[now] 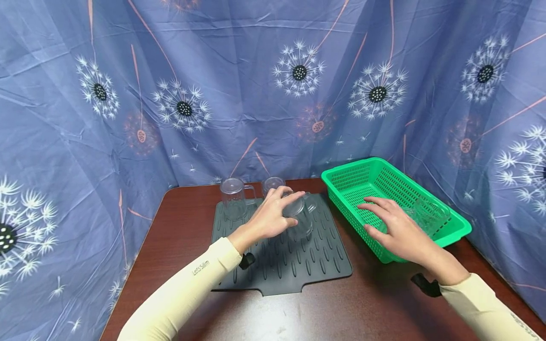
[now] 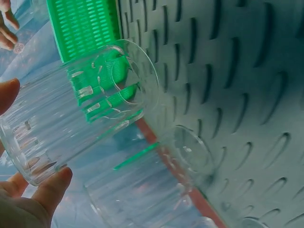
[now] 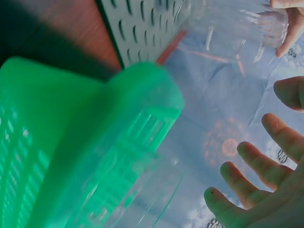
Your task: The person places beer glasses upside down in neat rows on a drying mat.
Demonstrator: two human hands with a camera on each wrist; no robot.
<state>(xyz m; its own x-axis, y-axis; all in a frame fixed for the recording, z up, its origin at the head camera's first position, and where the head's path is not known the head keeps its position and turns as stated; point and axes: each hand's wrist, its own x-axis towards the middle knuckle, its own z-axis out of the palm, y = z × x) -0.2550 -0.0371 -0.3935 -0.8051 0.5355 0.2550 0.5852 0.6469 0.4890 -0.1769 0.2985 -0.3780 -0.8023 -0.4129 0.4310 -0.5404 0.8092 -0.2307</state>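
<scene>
Hands work above a dark red worktop [image 1: 179, 222] that carries a grey ribbed mat [image 1: 294, 258], the reference for all positions below. Left hand [image 1: 273, 215] grips a clear ribbed glass [image 1: 300, 218] from above, fingers curled round its base; the glass is tilted over the far middle of the mat. In the left wrist view the fingertips [image 2: 52, 183] pinch the thick base of the glass [image 2: 71, 114], its mouth turned toward the mat [image 2: 237, 95]. Right hand [image 1: 394, 225] hovers with fingers spread and holds nothing, over the green basket [image 1: 341, 182] that stands just right of the mat. One clear glass [image 1: 431, 213] lies inside the basket. Two clear mugs [image 1: 233, 198] stand upright on the far left part of the mat.
</scene>
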